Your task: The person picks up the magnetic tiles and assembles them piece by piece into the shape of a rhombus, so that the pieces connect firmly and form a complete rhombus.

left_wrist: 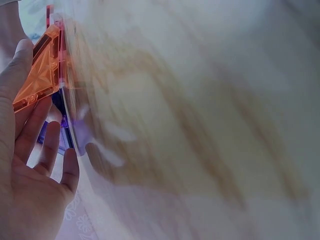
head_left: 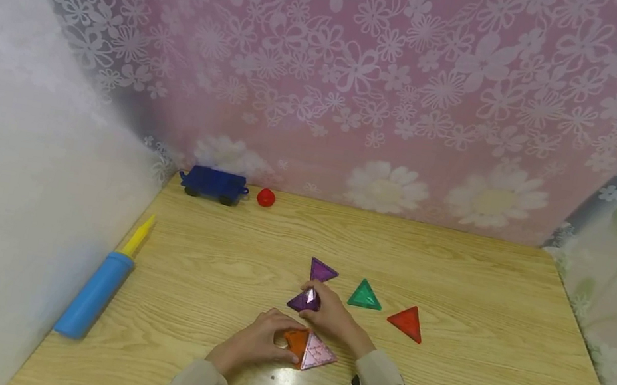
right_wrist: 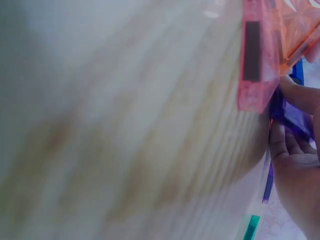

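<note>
My left hand (head_left: 255, 340) pinches an orange triangular magnetic tile (head_left: 294, 340) between thumb and fingers; the left wrist view shows its star-patterned face (left_wrist: 41, 72). A pink triangular tile (head_left: 319, 354) lies against the orange one, edge to edge. Just beyond them, my right hand (head_left: 335, 316) holds a dark purple triangular tile (head_left: 300, 301) by its right side, thumb near and fingers far. In the right wrist view this purple tile (right_wrist: 295, 117) is partly hidden by the thumb. Another purple triangle (head_left: 323, 270) lies flat behind the right hand's fingertips.
To the right lie a green triangle (head_left: 365, 295) and a red triangle (head_left: 407, 323). A blue toy wagon (head_left: 215, 184) and a small red piece (head_left: 266, 197) stand at the table's back edge. A blue hand pump (head_left: 95, 295) with a yellow nozzle lies along the left edge.
</note>
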Demonstrator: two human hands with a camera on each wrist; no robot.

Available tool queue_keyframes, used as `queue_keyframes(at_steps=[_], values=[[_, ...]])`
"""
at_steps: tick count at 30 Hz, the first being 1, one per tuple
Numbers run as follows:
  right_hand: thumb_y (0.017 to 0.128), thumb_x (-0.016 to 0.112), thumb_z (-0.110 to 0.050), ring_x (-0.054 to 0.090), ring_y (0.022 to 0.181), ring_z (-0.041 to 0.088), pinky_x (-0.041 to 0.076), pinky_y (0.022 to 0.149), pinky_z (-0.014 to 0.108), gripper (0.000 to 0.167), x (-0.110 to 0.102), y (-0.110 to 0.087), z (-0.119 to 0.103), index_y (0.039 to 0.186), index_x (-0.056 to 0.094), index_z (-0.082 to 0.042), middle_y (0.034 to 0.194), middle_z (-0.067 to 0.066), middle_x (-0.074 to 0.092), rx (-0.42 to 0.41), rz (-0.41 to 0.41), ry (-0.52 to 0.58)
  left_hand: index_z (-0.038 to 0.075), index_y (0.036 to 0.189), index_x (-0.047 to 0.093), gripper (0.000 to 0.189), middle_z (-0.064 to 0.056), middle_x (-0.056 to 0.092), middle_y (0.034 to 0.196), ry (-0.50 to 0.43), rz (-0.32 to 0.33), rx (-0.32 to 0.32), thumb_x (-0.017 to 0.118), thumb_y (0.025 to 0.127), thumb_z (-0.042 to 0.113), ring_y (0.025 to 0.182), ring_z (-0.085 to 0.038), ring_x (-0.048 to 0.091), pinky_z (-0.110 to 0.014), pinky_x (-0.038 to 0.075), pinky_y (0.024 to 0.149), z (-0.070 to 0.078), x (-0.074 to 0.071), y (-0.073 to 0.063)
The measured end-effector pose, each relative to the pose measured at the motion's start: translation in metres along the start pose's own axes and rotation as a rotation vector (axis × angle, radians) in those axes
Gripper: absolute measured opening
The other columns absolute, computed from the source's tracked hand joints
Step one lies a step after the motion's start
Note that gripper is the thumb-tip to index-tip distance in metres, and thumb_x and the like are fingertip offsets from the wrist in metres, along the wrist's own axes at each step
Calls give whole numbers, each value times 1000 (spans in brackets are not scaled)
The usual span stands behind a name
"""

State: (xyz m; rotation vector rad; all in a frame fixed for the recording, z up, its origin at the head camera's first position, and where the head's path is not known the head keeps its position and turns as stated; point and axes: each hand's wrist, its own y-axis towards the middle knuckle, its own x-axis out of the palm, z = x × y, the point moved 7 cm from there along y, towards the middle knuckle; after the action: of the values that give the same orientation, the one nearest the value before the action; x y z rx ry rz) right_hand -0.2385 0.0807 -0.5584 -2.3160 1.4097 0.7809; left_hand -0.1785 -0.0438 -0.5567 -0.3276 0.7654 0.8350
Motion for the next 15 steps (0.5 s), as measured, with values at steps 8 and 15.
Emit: queue_keyframes(at_steps=[8, 15], values=[[90, 62, -5, 43, 66, 10, 37, 57, 20, 29, -8, -11, 8, 118, 52, -6, 81, 1, 49, 36, 61, 74, 21, 127, 61, 57, 9, 63, 122, -20, -6, -18, 74, 77, 45, 105, -6, 49, -35, 38, 97, -1, 0, 0], [94, 56, -4, 54, 84, 11, 44, 68, 18, 26, -19, -29, 21, 120, 51, 0, 105, 14, 59, 119, 107, 273, 21, 126, 61, 56, 8, 62, 122, -27, 2, -11, 73, 77, 46, 106, -7, 49, -35, 38, 96, -2, -1, 0]])
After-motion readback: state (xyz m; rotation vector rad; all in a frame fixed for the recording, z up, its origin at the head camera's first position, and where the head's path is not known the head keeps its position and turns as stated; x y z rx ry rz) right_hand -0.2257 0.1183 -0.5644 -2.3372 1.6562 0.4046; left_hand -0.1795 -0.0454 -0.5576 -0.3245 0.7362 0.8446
